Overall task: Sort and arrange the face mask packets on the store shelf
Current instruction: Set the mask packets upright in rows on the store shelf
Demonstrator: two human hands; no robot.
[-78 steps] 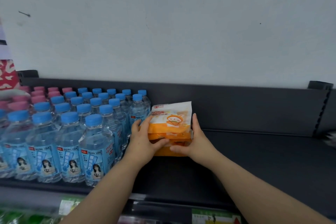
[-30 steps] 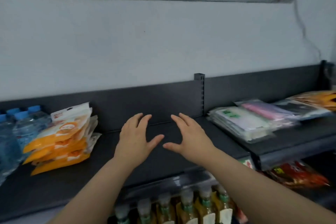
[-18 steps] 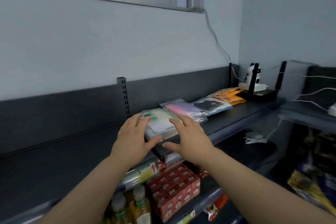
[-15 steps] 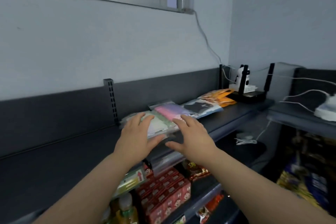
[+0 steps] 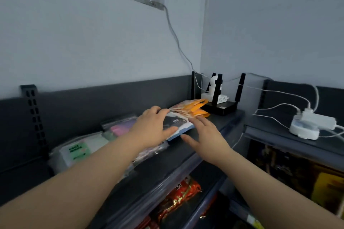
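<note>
Both hands have gone further right along the shelf (image 5: 219,126) since half a second ago, from the pale green packets to the packet with the black mask. Now the left hand (image 5: 152,126) lies spread and flat on top of the black mask packet (image 5: 176,123), its fingers reaching over the far side and the thumb on the near part; whether it grips or only presses, I cannot tell. Just beside the packet's near right edge, the right hand (image 5: 204,134) is open with fingers apart and holds nothing. This packet lies flat in the row, its long axis running from the shelf's front edge toward the back panel, a little turned to the right. At its left lie the pink packet (image 5: 119,128) and the green "FACE MASK" packet (image 5: 80,149). Orange packets (image 5: 193,107) lie at its right, near the black router (image 5: 221,106) at the shelf's right end.
</note>
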